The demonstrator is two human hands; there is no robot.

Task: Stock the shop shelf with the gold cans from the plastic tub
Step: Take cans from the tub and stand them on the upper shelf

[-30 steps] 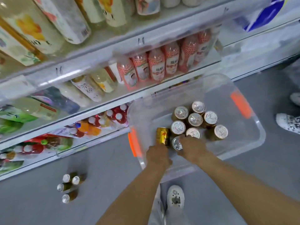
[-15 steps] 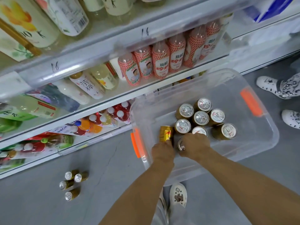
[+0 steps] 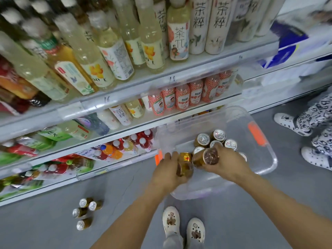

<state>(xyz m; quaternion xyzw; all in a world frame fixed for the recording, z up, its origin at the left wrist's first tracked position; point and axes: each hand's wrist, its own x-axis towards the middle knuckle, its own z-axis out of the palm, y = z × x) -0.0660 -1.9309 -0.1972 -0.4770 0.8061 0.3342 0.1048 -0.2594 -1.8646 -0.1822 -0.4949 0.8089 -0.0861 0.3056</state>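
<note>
A clear plastic tub (image 3: 265, 169) with orange handles stands on the grey floor below the shelves. Several gold cans (image 3: 203, 140) with silver tops stand upright in it. My left hand (image 3: 168, 174) is shut on a gold can (image 3: 185, 163), tilted with its bottom toward me, above the tub's near left corner. My right hand (image 3: 227, 163) grips another gold can (image 3: 205, 158), also lifted and tipped on its side. The two held cans sit side by side, almost touching.
Several more gold cans (image 3: 86, 212) stand on the floor at lower left. Shop shelves (image 3: 115, 139) packed with bottles fill the top and left. My white shoes (image 3: 183, 223) are below the tub. Another person's patterned legs and white clogs (image 3: 316, 132) stand at right.
Both hands have lifted a can each out of the tub and tipped them sideways. The view has tilted up, showing more of the upper shelves.
</note>
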